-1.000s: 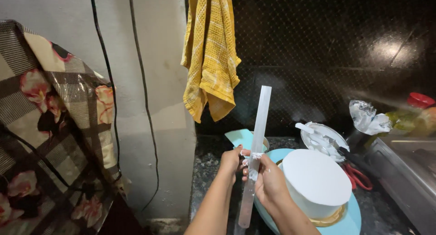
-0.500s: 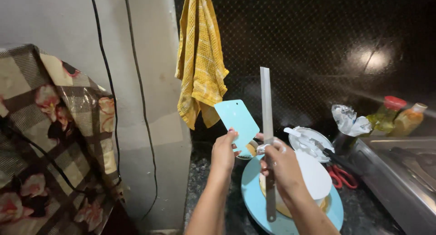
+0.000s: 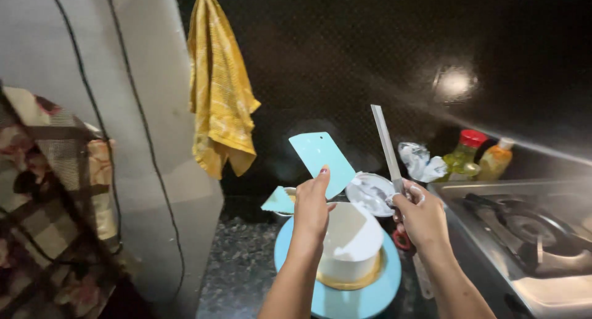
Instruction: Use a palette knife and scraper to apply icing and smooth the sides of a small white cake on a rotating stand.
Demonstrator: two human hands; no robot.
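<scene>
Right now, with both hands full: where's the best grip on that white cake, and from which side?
Not the white cake itself: its sides look freshly iced and smooth. Grip the round light-blue board under it, by the rim that sticks out past the cake. Come from the near side; the left hand and right hand hover over the far edge.

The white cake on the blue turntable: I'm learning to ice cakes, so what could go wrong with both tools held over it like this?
The left hand holds a light blue scraper right above the white cake; a dip could gouge the icing. The right hand holds a long metal blade upright, and icing on it might drip. The stove sits close to that elbow.
</scene>
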